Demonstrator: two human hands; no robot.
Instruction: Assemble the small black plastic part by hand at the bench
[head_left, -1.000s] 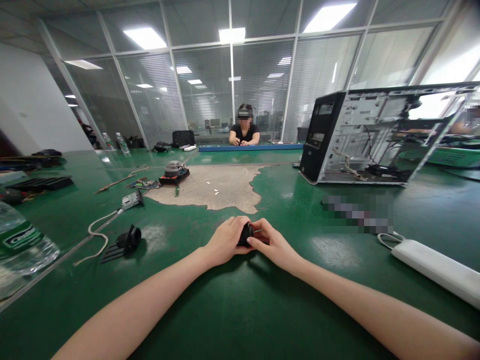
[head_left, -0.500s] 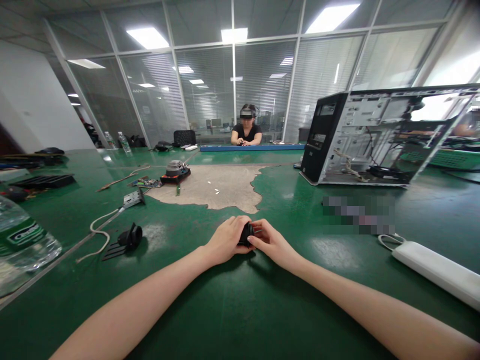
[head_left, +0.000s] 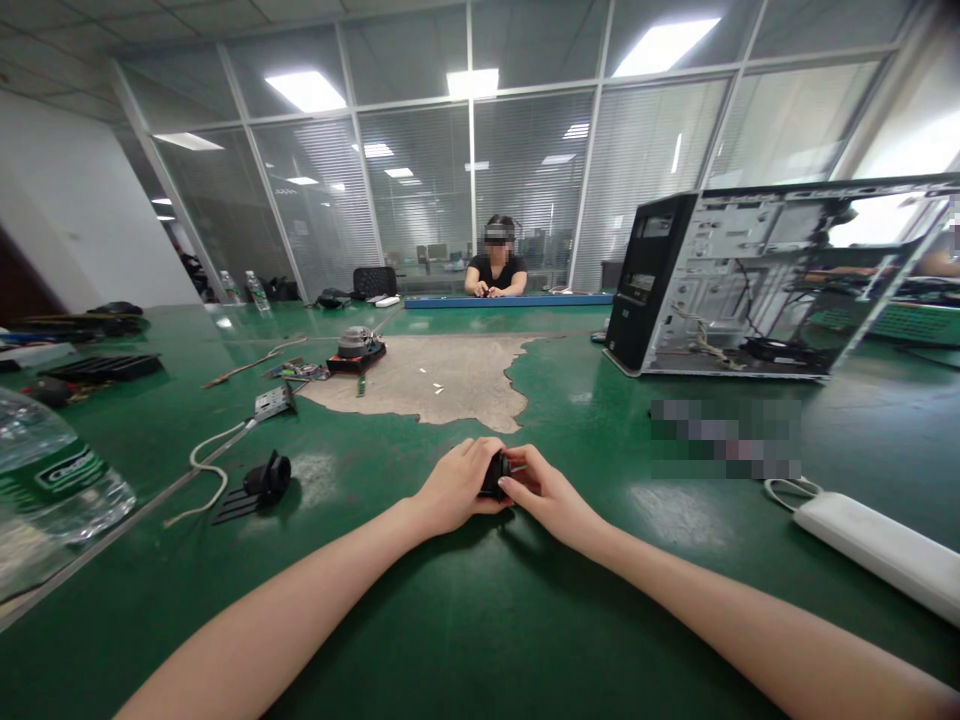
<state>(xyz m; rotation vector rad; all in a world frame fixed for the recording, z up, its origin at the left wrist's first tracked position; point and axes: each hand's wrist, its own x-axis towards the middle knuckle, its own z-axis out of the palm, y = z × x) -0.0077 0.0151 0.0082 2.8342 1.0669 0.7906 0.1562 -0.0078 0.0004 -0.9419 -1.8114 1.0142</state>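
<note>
With both hands on one small black part (head_left: 493, 478), we are in a two-handed hold near the middle of the green tabletop (head_left: 480, 620). Our left hand (head_left: 456, 488) grasps the part from its left side, fingers curved over the top and far edge, palm partly covering it. Our right hand (head_left: 553, 500) grips the right side, thumb on the near face and index finger reaching round behind. Part shows only between the two sets of fingers. Looks like something thin sits between our right finger and thumb, but it's too small to confirm. Can't tell if the part touches the tabletop or is just above it.

State now: neither hand is free. We judge the left as the steadying side and the right as the finer one; the part is small, so it could slip if either lets go.

Left of our left fingers: black slatted piece (head_left: 271, 480) with a round end, pale cable (head_left: 206, 468) beyond it, metal bracket (head_left: 274, 402) farther off. Past our fingertips: bare patch (head_left: 457, 385) in the green surface, round-topped device (head_left: 357, 350) at its left edge. Right of our right fingers, well apart: open computer case (head_left: 654, 290), white power strip (head_left: 877, 545).
</note>
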